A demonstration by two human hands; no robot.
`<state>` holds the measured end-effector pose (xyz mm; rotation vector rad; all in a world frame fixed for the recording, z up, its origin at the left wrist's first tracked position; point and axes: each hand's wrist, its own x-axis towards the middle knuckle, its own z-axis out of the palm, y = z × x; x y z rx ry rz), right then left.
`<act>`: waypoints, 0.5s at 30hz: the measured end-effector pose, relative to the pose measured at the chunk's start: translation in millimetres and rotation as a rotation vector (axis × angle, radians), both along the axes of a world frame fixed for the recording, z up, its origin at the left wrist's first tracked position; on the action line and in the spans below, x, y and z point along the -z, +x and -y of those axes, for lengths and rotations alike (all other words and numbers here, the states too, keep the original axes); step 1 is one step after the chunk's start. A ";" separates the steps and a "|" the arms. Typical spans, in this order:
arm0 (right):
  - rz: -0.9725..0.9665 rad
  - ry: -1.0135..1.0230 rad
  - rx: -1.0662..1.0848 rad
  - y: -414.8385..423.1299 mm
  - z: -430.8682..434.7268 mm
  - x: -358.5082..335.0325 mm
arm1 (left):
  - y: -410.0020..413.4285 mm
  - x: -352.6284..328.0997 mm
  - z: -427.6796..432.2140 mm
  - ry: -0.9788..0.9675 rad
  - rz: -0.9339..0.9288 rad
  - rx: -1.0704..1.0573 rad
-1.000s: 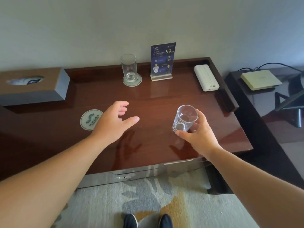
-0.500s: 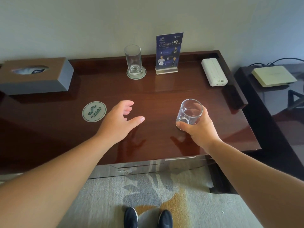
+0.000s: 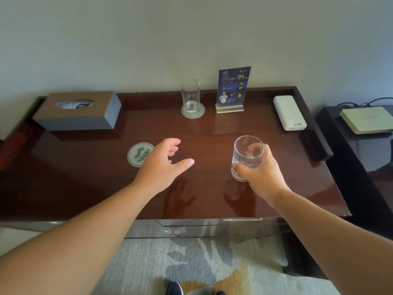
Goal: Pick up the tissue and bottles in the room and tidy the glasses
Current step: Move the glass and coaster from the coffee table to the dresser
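My right hand (image 3: 260,175) grips a clear empty glass (image 3: 246,155) near its base, holding it a little above the dark wooden desk (image 3: 212,135). My left hand (image 3: 161,165) hovers open over the desk's middle, fingers relaxed, just right of a bare round coaster (image 3: 138,153) with a green logo. A second clear glass (image 3: 190,95) stands upright on another coaster (image 3: 193,111) at the back of the desk. A brown and grey tissue box (image 3: 78,110) sits at the back left with tissue showing in its opening.
A blue sign in a clear stand (image 3: 232,88) is at the back right of centre. A white power bank (image 3: 289,112) lies by the desk's raised right edge. A pale flat box (image 3: 365,122) with cables rests on a lower black table to the right. Patterned carpet lies below.
The view has tilted up, showing more wall. My right hand has turned the glass more upright. My left hand stays open beside the bare coaster.
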<state>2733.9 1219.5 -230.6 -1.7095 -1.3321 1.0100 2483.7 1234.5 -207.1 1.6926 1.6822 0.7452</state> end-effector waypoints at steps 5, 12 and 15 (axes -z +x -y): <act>-0.051 0.048 -0.101 -35.2 -21.1 -35.9 | -27.8 -23.3 1.6 0.041 -0.064 -0.073; -0.112 0.100 -0.216 -93.4 -47.1 -60.1 | -84.2 -18.3 -9.0 0.002 -0.159 -0.187; -0.118 0.090 -0.237 -113.6 -57.8 -56.2 | -104.9 1.4 -19.3 -0.073 -0.171 -0.223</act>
